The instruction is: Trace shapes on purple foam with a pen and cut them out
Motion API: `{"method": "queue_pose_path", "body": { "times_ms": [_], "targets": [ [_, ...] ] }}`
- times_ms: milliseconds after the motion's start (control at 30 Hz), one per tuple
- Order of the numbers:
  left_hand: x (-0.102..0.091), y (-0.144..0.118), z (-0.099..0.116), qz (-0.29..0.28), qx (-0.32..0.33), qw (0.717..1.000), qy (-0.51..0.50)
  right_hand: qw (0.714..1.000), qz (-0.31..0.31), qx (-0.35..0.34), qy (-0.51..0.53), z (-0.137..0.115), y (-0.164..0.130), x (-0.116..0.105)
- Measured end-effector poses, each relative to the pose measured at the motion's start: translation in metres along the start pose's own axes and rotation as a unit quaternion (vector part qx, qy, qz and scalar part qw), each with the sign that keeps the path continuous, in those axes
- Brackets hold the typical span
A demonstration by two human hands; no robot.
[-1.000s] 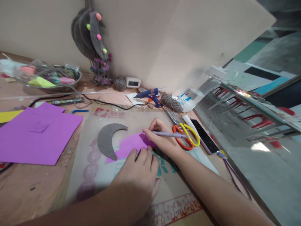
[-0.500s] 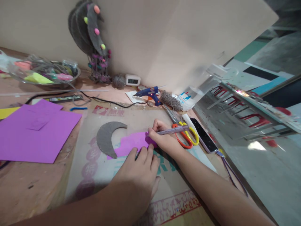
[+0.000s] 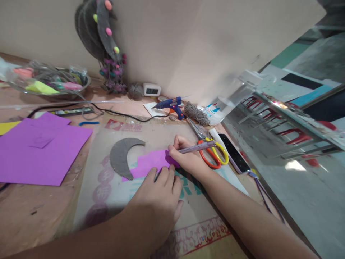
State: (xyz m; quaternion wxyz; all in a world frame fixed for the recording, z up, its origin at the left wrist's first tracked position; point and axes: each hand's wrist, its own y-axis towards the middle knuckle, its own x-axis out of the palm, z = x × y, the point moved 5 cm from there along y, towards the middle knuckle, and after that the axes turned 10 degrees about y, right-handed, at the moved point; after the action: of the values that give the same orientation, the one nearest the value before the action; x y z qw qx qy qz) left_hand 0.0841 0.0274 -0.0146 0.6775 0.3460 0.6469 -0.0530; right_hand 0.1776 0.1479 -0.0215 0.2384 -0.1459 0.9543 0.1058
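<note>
Nearest you, your left hand [image 3: 159,201] lies flat with its fingers spread, pressing down the near edge of the purple paper piece [image 3: 152,162] on the printed cardboard sheet [image 3: 113,201]. Just beyond it, your right hand [image 3: 185,158] is closed around a pen [image 3: 198,146], its tip down at the right end of that purple piece. To the left, the grey crescent cutout [image 3: 120,157] overlaps the paper's left end. By my reading the marking is under way: the purple piece looks uncut along any crescent line. Farther off lie the scissors [image 3: 212,153], untouched, and behind them the blue glue gun [image 3: 171,105].
</note>
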Motion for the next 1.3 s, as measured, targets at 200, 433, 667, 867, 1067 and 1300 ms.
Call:
{"method": "queue_pose_path", "body": {
  "times_ms": [200,433,667,867,1067,1300],
  "targets": [
    [-0.001,0.000,0.000,0.001,0.001,1.000,0.004,1.000,0.010,0.008,0.008,-0.001,0.000,0.000],
    [-0.003,0.001,-0.001,0.002,0.002,1.000,0.002,0.998,0.042,0.004,-0.040,-0.003,0.000,-0.003],
    [-0.003,-0.001,0.000,-0.004,0.006,1.000,-0.002,0.998,0.044,0.006,-0.033,0.001,0.001,-0.004],
    [0.000,-0.002,0.001,-0.009,0.003,1.000,0.001,0.999,0.027,0.002,-0.033,0.000,0.000,-0.003],
    [-0.001,-0.001,0.000,-0.012,0.004,1.000,-0.004,0.998,0.060,0.016,-0.013,0.000,-0.002,-0.011],
    [-0.001,-0.001,0.000,-0.007,0.009,1.000,0.000,0.998,0.045,0.012,-0.028,-0.001,-0.006,-0.011]
  ]
}}
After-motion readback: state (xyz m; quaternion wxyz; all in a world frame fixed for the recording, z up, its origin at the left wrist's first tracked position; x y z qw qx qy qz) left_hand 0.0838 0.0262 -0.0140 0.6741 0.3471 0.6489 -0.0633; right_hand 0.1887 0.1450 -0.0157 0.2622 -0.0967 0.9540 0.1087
